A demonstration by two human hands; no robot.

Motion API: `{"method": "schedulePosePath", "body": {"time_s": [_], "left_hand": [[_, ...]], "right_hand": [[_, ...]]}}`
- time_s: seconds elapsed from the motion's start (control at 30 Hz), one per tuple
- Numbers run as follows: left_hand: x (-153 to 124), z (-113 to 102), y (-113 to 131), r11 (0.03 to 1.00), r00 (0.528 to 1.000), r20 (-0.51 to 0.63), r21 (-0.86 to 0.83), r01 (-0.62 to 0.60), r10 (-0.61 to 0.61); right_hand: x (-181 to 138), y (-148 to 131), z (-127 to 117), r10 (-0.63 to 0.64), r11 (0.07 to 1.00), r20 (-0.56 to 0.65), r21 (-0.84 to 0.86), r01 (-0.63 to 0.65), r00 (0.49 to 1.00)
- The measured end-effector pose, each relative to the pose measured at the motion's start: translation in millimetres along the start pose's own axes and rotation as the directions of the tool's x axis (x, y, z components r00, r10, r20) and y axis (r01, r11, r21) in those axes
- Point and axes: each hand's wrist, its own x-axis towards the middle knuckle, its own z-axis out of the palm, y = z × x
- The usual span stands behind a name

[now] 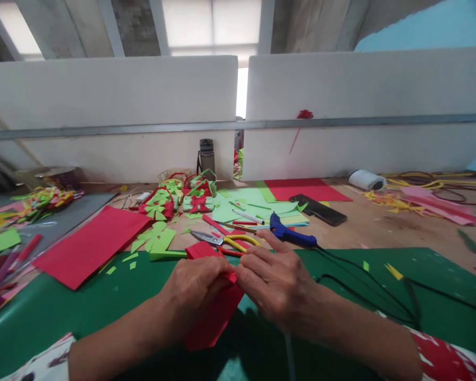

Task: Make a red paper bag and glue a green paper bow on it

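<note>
Both my hands meet on a piece of folded red paper [218,317] above the green mat. My left hand [194,286] is closed around its upper part, with its fingertips partly hidden behind the paper. Fingers of my right hand [277,280] pinch the paper's right edge, the index finger stretched forward. Just beyond the hands lie scissors [238,241] with yellow handles, their blades pointing left. A blue glue gun [291,233] rests past my right hand, its cord trailing right across the mat.
Small red and green paper baskets [198,198] stand at the back, before a dark bottle [207,156]. Red sheets [95,243] lie left, green sheets [257,203] behind the scissors. A black phone [321,210] sits right of them. White panels [111,95] close off the far side.
</note>
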Motion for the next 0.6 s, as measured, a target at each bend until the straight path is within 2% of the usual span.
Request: {"method": "schedulePosePath", "body": {"time_s": [0.07,0.1,0.27,0.5,0.6], "left_hand": [[1,-1,0,0.984,0.994,0.069,0.151,-0.097,0.087],[1,-1,-1,0.976,0.992,0.068,0.179,-0.120,0.109],[1,4,-6,0.964,0.970,-0.081,0.154,-0.215,0.229],[1,4,-9,0.979,0.985,-0.056,0.131,-0.156,0.164],[0,4,-10,0.977,0.982,-0.071,0.134,-0.165,0.175]], "right_hand": [[1,-1,0,-0.007,1.000,0.000,-0.008,0.007,1.000],[2,-1,0,-0.008,1.000,-0.003,-0.008,0.008,1.000],[2,-1,2,0.004,1.000,-0.046,0.022,-0.003,0.999],[-2,1,9,0.067,0.993,-0.050,0.103,-0.061,0.997],[-2,2,12,0.094,0.988,-0.061,0.129,-0.085,0.994]]}}
